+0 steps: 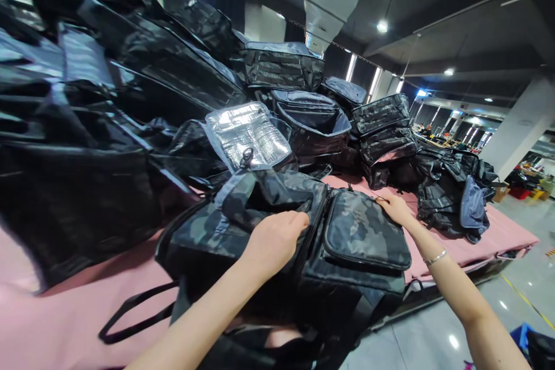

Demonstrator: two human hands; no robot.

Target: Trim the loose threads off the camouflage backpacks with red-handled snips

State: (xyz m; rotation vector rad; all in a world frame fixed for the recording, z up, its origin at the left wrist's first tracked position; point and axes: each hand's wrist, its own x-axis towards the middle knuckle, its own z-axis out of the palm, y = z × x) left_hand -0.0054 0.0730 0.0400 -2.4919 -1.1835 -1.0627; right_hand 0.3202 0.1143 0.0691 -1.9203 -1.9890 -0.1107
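Observation:
A dark camouflage bag [199,237] lies in front of me on the pink-covered table. My left hand [277,237] is closed at the middle of it, fingers curled over the fabric beside the dark zipper seam. To the right of that seam is a padded, piped pocket [364,228] in the same pattern. At the pocket's far right corner, my right hand [393,210] is pinched closed; a thin dark bit shows at its fingertips, too small to name. Behind the bag, a flap with silver foil lining [249,136] stands folded open. A black strap loop [134,312] trails to the left.
Black bags [73,202] are piled high on the left. More stacked bags [312,115] stand behind, and another heap [451,191] sits toward the right end of the pink table cover [507,228]. Beyond the table edge are grey floor [481,306] and a blue bin [522,335].

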